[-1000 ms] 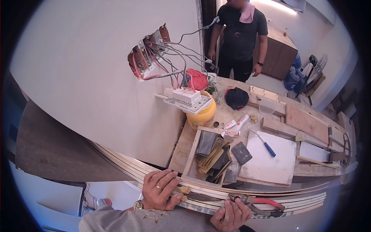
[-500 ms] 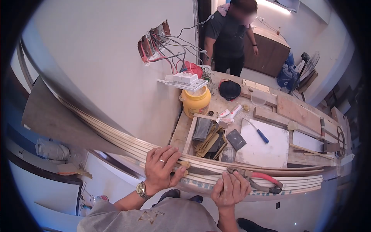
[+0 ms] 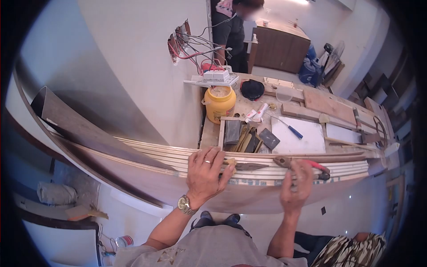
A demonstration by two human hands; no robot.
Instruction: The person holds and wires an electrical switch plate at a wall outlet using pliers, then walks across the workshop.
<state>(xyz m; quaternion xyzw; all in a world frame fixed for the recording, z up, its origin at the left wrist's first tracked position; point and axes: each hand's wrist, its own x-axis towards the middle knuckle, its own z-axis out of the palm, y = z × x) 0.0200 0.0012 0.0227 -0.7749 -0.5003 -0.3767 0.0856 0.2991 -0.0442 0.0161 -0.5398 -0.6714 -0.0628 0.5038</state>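
pale wall (image 3: 147, 53) | glossy light floor (image 3: 342, 218) | brown cabinet (image 3: 281, 50) at back | bright light (image 3: 300, 2) above cabinet

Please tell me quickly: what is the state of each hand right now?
Left hand: open, resting on the stacked board edges.
Right hand: fingers curled at the red-handled pliers; whether it grips them cannot be told.

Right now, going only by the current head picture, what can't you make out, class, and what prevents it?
All in the head view:
- Whether the right hand grips the pliers: the hand is blurred and covers part of them.
- The stacked boards under the left hand: it hides them.
- Print on the yellow tub: too small.
- The patterned garment: cut off by the bottom edge.
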